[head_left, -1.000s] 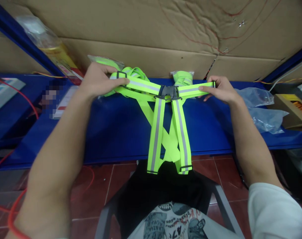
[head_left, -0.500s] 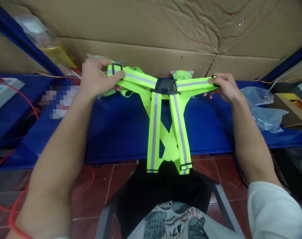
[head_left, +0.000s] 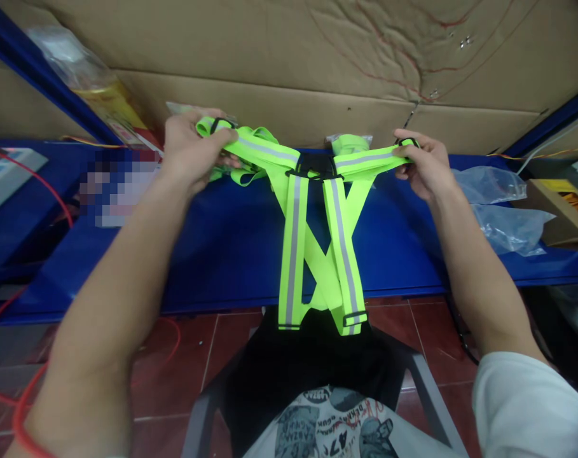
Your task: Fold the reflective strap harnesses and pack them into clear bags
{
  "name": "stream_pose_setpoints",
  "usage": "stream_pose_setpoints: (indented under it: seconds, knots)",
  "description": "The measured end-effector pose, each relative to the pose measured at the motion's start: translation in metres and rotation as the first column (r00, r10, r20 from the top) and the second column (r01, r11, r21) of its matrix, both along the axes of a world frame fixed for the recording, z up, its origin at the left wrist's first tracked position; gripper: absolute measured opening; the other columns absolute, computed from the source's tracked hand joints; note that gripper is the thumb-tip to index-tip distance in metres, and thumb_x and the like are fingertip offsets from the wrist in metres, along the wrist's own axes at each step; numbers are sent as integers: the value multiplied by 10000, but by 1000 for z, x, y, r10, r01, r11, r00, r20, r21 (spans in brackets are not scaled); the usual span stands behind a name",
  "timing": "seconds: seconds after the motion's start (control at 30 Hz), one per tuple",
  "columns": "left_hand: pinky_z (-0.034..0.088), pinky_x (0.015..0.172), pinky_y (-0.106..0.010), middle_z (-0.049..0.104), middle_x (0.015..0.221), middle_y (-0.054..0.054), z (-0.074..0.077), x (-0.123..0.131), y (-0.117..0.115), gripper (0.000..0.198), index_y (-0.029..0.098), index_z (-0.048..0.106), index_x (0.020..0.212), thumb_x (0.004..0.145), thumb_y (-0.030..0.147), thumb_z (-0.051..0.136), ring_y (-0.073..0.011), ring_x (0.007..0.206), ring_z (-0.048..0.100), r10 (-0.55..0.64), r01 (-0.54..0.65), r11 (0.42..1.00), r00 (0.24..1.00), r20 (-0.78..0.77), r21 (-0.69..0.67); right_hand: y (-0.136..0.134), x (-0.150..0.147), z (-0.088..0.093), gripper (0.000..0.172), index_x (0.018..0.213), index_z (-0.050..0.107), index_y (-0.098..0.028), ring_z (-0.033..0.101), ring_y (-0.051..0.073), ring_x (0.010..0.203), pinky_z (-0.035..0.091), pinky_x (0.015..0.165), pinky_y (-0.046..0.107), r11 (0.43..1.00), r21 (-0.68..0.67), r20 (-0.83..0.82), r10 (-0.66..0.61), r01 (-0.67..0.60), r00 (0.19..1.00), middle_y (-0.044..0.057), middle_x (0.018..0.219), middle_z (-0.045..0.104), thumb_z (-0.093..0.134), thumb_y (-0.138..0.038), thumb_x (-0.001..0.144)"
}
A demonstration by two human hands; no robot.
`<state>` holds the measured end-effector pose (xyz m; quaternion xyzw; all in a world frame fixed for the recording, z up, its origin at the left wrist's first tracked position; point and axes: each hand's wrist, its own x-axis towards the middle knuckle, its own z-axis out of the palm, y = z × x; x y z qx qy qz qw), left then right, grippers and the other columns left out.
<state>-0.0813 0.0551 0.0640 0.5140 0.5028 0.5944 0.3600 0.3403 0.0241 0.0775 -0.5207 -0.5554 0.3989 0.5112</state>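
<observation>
A neon yellow-green reflective harness vest with grey stripes hangs stretched between my hands, over the front edge of the blue table. My left hand pinches its left strap beside a black slide buckle. At the other end, my right hand grips the right strap by another black buckle. Both upper straps meet at a black centre piece. From it two straps hang down, one with a black buckle near its lower end. Behind them the plain green straps cross.
More green straps lie behind my left hand, and a bagged green roll sits at the back. Clear plastic bags and an open carton are at the right. A bottle of yellow liquid stands back left; red tubing runs at the left.
My hands have come slightly closer together, the right one moving left along with its strap end. The left strap end has tilted, and the hanging straps have shifted a little.
</observation>
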Motion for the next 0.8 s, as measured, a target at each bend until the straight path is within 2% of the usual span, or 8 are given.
stream_pose_setpoints:
  seconds: [0.07, 0.17, 0.33, 0.4, 0.47, 0.57, 0.7, 0.8]
  knots:
    - [599, 833, -424, 771, 936, -19, 5, 2, -3, 415, 209, 733, 1055, 692, 317, 902, -176, 795, 689, -93, 98, 991, 994, 63, -91, 0, 1, 2, 542, 1135, 615, -322, 259, 150, 591, 217, 616, 390, 999, -28, -2, 35, -35, 999, -57, 650, 398, 843, -458, 663]
    - [541, 728, -317, 767, 893, 30, 12, -1, -7, 382, 259, 748, 1077, 717, 307, 867, -130, 777, 635, -224, 240, 964, 966, 132, -119, -3, 2, 7, 514, 1101, 562, -333, 180, 159, 571, 179, 586, 386, 999, -45, -34, 28, -29, 999, -69, 594, 247, 765, -452, 644]
    - [493, 645, -337, 718, 759, 35, 15, -5, -8, 309, 320, 723, 1017, 717, 287, 788, -170, 704, 595, -294, 307, 950, 941, 166, -60, -10, 2, 14, 374, 914, 509, -330, 187, 178, 569, 265, 588, 378, 996, -38, -182, 76, -84, 980, -66, 523, 190, 747, -418, 639]
    - [498, 633, -337, 710, 751, 28, 16, -6, -8, 265, 313, 728, 985, 724, 280, 758, -171, 692, 584, -295, 307, 951, 937, 189, -40, -13, 3, 16, 326, 838, 525, -318, 263, 184, 594, 361, 640, 376, 990, -28, -254, 130, -141, 958, -49, 513, 277, 757, -412, 630]
    - [527, 641, -328, 710, 751, 26, 17, -6, -9, 249, 305, 741, 975, 727, 283, 743, -166, 681, 576, -282, 290, 957, 934, 218, -6, -14, 4, 17, 313, 812, 562, -306, 403, 202, 667, 456, 749, 385, 983, -29, -287, 163, -179, 944, -15, 564, 447, 775, -437, 625]
    - [612, 717, -307, 727, 770, 26, 18, -6, -12, 270, 318, 761, 1015, 745, 305, 764, -165, 706, 612, -310, 305, 951, 925, 218, 60, -16, 5, 19, 343, 840, 600, -301, 608, 292, 920, 512, 903, 425, 981, -39, -261, 172, -189, 950, 47, 727, 652, 777, -471, 601]
    - [674, 809, -274, 750, 844, 4, 19, 0, -19, 241, 285, 771, 978, 755, 337, 847, -154, 765, 674, -334, 322, 943, 912, 238, 88, -21, 2, 20, 384, 894, 598, -294, 619, 400, 1318, 541, 981, 466, 977, -21, -246, 200, -212, 948, 106, 1094, 784, 724, -474, 580]
    - [665, 790, -266, 766, 896, -32, 21, 9, -27, 272, 231, 785, 976, 765, 369, 887, -167, 797, 705, -340, 318, 940, 907, 248, 126, -25, -4, 19, 387, 930, 618, -286, 634, 374, 1347, 556, 971, 446, 975, 24, -249, 222, -223, 943, 77, 1231, 779, 769, -385, 588]
